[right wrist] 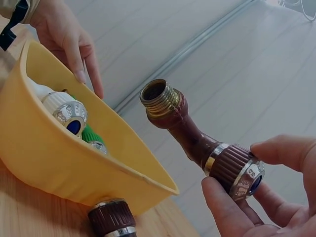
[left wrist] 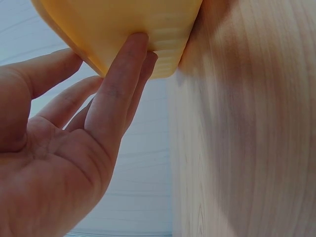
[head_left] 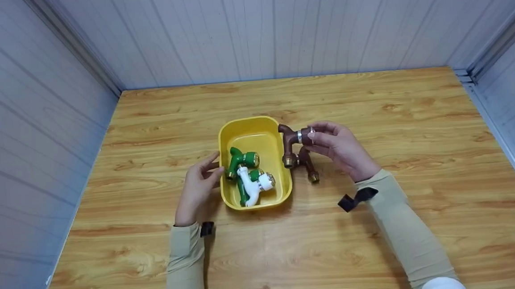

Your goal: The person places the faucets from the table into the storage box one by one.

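Brown tap (head_left: 289, 139), its knob pinched in the right hand (head_left: 342, 152), hangs at the three-o'clock rim of the yellow tray (head_left: 252, 119), body running twelve to six! Left hand (head_left: 197, 188), fingers extended, touches the nine-o'clock wall; tray lies towards the right's nine.

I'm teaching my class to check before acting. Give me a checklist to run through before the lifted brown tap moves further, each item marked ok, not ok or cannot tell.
1. Right grip holds the lifted brown tap by its handle: ok.
2. Left grip has fingers at the outer side of the yellow basin: ok.
3. Bare floor shows inside the basin: ok, toward its far end.
4. Lifted tap wholly within the basin's rim: not ok, it appears at the right rim.
5. Second brown tap in the basin: not ok, it lies to the right, outside.
6. Hold firm enough: cannot tell.
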Available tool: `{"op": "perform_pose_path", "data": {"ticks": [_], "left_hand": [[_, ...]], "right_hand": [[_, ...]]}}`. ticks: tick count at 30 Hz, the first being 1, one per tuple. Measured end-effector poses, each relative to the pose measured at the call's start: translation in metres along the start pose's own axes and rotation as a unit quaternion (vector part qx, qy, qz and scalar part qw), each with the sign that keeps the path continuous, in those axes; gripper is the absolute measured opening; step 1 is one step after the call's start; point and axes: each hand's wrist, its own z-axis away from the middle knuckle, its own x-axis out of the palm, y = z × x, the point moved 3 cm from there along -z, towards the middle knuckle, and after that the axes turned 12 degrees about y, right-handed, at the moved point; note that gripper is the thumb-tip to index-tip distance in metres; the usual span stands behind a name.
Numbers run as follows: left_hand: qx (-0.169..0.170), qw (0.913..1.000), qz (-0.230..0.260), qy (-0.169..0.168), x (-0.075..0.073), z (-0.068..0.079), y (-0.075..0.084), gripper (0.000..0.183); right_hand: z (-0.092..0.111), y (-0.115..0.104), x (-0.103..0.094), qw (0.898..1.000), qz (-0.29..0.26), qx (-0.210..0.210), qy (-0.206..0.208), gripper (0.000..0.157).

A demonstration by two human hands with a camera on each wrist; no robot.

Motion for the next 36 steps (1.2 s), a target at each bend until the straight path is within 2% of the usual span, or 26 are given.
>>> {"op": "perform_pose_path", "data": {"ticks": [7, 13, 27, 36], "left_hand": [[-0.005, 1.0000, -0.001, 0.001, 0.001, -0.001, 0.001, 0.049], [-0.011, 0.9999, -0.006, -0.002, 0.001, -0.001, 0.001, 0.049], [-0.021, 0.9997, -0.009, -0.007, 0.001, 0.000, 0.003, 0.050], [-0.021, 0.9997, -0.012, 0.000, 0.000, 0.001, 0.004, 0.049]], "right_hand": [[-0.003, 0.004, 0.013, 1.000, 0.021, 0.002, -0.005, 0.039], [-0.006, 0.008, 0.022, 1.000, 0.019, 0.010, -0.008, 0.035], [-0.011, 0.016, 0.036, 1.000, 0.012, 0.021, -0.012, 0.037], [-0.015, 0.022, 0.043, 0.999, 0.044, 0.028, -0.008, 0.038]]}}
